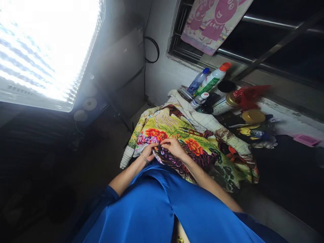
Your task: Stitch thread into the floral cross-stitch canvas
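Observation:
A large embroidered cloth [174, 123] with orange flowers, green ground and dark purple parts lies spread in front of me, its long edge rolled up on the far side. My left hand [150, 152], with a bangle on the wrist, is closed on the near edge of this cloth. Close beside it, my right hand [174, 147] is closed in a pinch with fingertips almost meeting the left ones. What lies between the right fingertips is too small to make out. Thread snips [193, 132] with red handles rest on the cloth beyond my right hand.
A bright lamp panel [48, 50] hangs at upper left. Along the window wall stand a blue-capped bottle [198, 82], an orange-capped bottle [211, 81], a small white-capped bottle [199, 100] and a can [224, 104]. A pink object [306, 139] lies on the dark surface at right.

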`<state>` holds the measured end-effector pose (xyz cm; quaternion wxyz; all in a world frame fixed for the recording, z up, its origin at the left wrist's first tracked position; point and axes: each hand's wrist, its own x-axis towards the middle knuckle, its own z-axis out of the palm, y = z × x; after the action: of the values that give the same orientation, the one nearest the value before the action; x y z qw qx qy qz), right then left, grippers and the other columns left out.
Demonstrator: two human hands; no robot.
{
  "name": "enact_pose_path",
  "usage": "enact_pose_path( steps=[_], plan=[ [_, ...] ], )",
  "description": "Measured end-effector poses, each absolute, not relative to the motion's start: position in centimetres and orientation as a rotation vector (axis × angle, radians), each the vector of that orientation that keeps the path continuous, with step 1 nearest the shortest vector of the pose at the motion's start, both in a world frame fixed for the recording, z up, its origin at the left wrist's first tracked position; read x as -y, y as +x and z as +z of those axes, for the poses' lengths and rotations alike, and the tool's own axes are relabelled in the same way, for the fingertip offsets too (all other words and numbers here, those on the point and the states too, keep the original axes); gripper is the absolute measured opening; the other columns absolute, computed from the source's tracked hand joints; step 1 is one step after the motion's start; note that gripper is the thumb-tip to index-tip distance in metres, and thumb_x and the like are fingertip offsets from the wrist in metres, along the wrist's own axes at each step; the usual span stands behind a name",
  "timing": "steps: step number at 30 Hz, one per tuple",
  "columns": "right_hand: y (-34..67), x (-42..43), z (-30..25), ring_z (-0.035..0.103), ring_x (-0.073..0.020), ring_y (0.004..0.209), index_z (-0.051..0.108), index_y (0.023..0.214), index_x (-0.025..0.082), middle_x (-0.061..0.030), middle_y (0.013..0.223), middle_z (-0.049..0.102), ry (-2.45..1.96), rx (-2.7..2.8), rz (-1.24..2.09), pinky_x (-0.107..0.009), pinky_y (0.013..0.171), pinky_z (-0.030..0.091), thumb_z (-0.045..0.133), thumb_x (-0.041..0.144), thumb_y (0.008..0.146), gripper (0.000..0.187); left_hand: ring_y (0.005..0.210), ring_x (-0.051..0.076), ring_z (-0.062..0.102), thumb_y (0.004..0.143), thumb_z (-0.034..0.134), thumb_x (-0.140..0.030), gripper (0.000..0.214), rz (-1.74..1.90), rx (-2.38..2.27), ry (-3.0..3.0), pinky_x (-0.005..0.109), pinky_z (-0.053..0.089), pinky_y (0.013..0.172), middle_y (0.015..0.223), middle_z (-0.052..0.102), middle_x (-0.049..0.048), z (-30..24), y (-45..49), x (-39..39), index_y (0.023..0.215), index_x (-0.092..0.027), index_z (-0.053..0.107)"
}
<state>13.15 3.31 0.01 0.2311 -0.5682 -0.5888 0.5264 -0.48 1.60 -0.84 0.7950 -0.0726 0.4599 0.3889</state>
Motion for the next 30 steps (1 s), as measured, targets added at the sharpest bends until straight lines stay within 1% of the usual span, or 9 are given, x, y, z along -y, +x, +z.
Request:
enact_pose_path(
  steps=[7, 10, 14, 16, 18, 22, 25, 28, 30],
  plan=[
    [12.9, -3.3, -0.2, 0.05, -0.0112, 0.047, 0.072, 0.067, 0.018, 0.0003, 0.056, 0.063, -1.566, 1.615, 1.446, -0.023, 0.046, 0.043, 0.06, 0.024, 0.066, 0.014, 0.082, 0.026, 0.067, 0.054, 0.065, -0.004, 0.016, 0.767, -0.943, -0.189, 0.038, 0.05, 0.084, 0.062, 0.068, 0.0066, -0.5, -0.6, -1.8, 0.055, -0.016, 0.055],
    [12.8, -3.4, 0.0, 0.052, -0.0119, 0.047, 0.072, 0.068, 0.017, 0.0002, 0.056, 0.064, -1.574, 1.633, 1.432, -0.024, 0.049, 0.044, 0.059, 0.022, 0.067, 0.014, 0.081, 0.025, 0.067, 0.054, 0.065, -0.003, 0.014, 0.762, -0.942, -0.202, 0.038, 0.05, 0.083, 0.061, 0.068, 0.0062, -0.2, -0.6, -1.8, 0.058, -0.015, 0.057],
    [13.0, -3.5, 0.9, 0.062, -0.0161, 0.061, 0.072, 0.068, 0.019, -0.0022, 0.066, 0.07, -1.574, 1.779, 1.354, -0.028, 0.064, 0.049, 0.058, 0.018, 0.069, 0.015, 0.08, 0.025, 0.068, 0.056, 0.065, -0.005, 0.013, 0.78, -0.954, -0.191, 0.037, 0.05, 0.084, 0.062, 0.068, 0.0057, -0.2, -0.6, -1.6, 0.06, -0.015, 0.059],
    [13.2, -3.5, 1.5, 0.065, -0.0179, 0.072, 0.073, 0.069, 0.021, -0.003, 0.075, 0.072, -1.577, 1.893, 1.283, -0.03, 0.074, 0.049, 0.055, 0.013, 0.07, 0.019, 0.081, 0.025, 0.068, 0.058, 0.066, -0.006, 0.012, 0.786, -0.956, -0.174, 0.037, 0.05, 0.085, 0.063, 0.069, 0.0057, -0.4, -0.7, -1.5, 0.061, -0.016, 0.059],
    [13.2, -3.4, 2.0, 0.066, -0.0182, 0.078, 0.073, 0.071, 0.022, -0.0027, 0.08, 0.073, -1.593, 1.993, 1.217, -0.031, 0.079, 0.048, 0.051, 0.008, 0.069, 0.025, 0.082, 0.025, 0.068, 0.058, 0.067, -0.007, 0.011, 0.792, -0.958, -0.161, 0.038, 0.05, 0.085, 0.065, 0.069, 0.0059, -0.5, -0.7, -1.5, 0.063, -0.015, 0.06],
    [12.3, -3.1, 2.5, 0.064, -0.0175, 0.069, 0.07, 0.076, 0.02, -0.0035, 0.071, 0.07, -1.715, 2.085, 1.093, -0.027, 0.07, 0.047, 0.047, 0.005, 0.07, 0.029, 0.083, 0.025, 0.068, 0.058, 0.069, -0.01, 0.011, 0.8, -0.962, -0.154, 0.037, 0.05, 0.084, 0.068, 0.07, 0.0069, -0.6, -0.7, -1.4, 0.067, -0.014, 0.063],
    [11.4, -3.0, 3.0, 0.061, -0.0175, 0.062, 0.067, 0.084, 0.017, -0.0036, 0.064, 0.066, -1.8, 2.103, 0.998, -0.026, 0.062, 0.043, 0.045, 0.005, 0.072, 0.028, 0.082, 0.025, 0.067, 0.059, 0.071, -0.012, 0.011, 0.796, -0.953, -0.141, 0.036, 0.05, 0.083, 0.068, 0.07, 0.0065, -0.4, -0.7, -1.4, 0.068, -0.014, 0.064],
    [10.8, -3.2, 3.7, 0.062, -0.018, 0.067, 0.065, 0.093, 0.016, -0.0054, 0.07, 0.067, -1.797, 2.152, 0.944, -0.026, 0.064, 0.042, 0.043, 0.004, 0.075, 0.031, 0.081, 0.024, 0.067, 0.058, 0.071, -0.011, 0.011, 0.795, -0.955, -0.133, 0.036, 0.049, 0.083, 0.065, 0.069, 0.0057, -0.2, -0.9, -1.3, 0.066, -0.014, 0.064],
    [10.6, -3.2, 4.1, 0.063, -0.0189, 0.075, 0.064, 0.093, 0.017, -0.008, 0.079, 0.068, -1.754, 2.239, 0.943, -0.026, 0.068, 0.042, 0.041, 0.005, 0.078, 0.031, 0.08, 0.023, 0.067, 0.057, 0.071, -0.01, 0.011, 0.788, -0.962, -0.125, 0.035, 0.049, 0.083, 0.063, 0.068, 0.0052, -0.2, -0.9, -1.2, 0.062, -0.014, 0.062]
  ],
)
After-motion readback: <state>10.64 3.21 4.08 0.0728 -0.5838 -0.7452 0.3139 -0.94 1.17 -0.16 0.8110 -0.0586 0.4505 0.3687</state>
